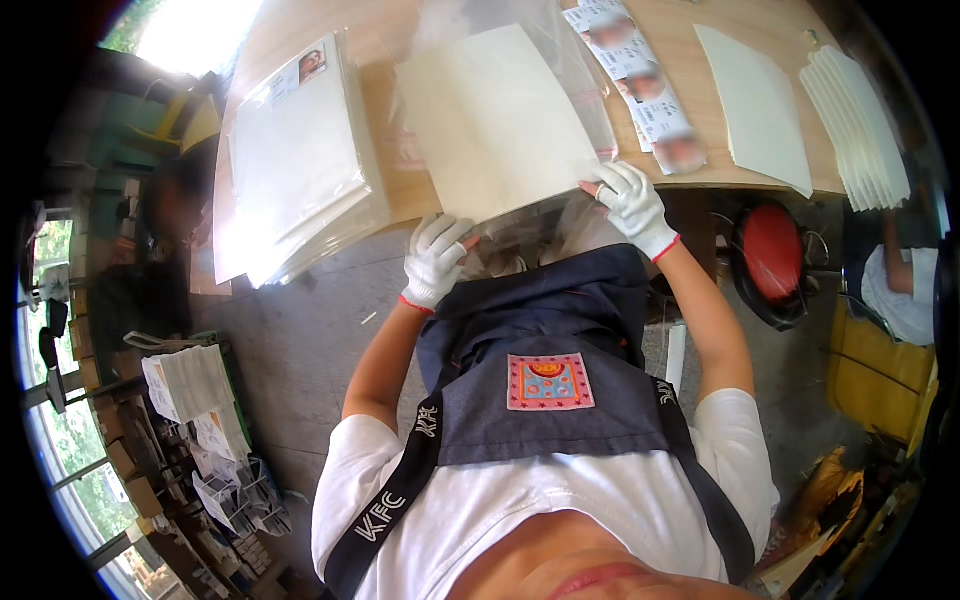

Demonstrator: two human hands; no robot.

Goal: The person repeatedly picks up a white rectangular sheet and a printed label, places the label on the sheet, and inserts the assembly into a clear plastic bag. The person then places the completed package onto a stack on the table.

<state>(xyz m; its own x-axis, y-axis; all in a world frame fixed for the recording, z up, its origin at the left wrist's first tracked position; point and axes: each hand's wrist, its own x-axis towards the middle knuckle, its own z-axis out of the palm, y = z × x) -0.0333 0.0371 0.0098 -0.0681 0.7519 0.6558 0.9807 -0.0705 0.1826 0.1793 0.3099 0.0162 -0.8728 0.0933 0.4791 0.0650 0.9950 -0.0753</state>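
Observation:
My left hand [435,258], in a white glove with a red cuff, grips the near left corner of a cream sheet [490,120] inside a clear plastic sleeve [570,70]. My right hand [632,205], gloved the same way, pinches the sleeve's near right edge. The sheet and sleeve lie tilted over the near edge of the wooden table [395,190], partly hanging off it toward my dark apron.
A thick stack of bagged sheets [295,160] lies on the table to the left. A row of small photo labels [645,85], a loose cream sheet [758,105] and a fanned pile of sheets [860,125] lie to the right. A red round stool [772,255] stands under the table.

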